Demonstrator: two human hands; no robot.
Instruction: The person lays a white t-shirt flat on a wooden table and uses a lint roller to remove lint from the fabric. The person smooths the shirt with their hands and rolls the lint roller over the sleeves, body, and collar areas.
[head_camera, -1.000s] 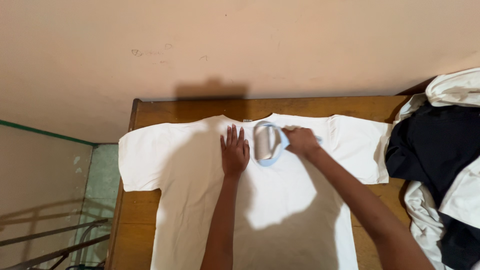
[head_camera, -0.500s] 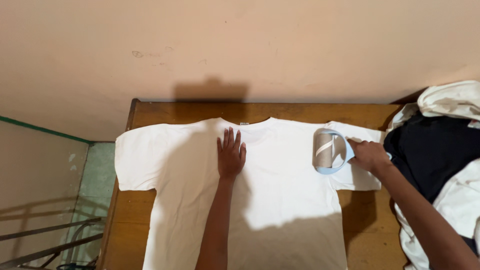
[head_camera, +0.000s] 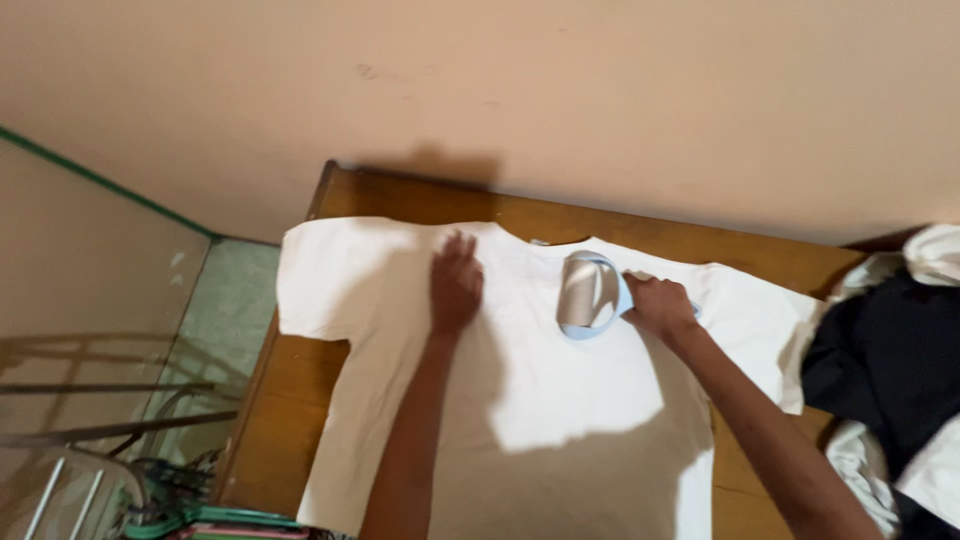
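Lying flat and face up on the brown wooden table (head_camera: 420, 200), the white cotton T-shirt (head_camera: 540, 400) has its collar toward the wall. The right hand (head_camera: 658, 305) is clenched around the handle of the pale blue lint roller with a grey paper drum (head_camera: 586, 292), which rests on the chest just below the collar. The drum's long axis runs collar to hem. The left hand (head_camera: 455, 282), empty and flat with fingers spread, presses the cloth just beside the drum, on its left.
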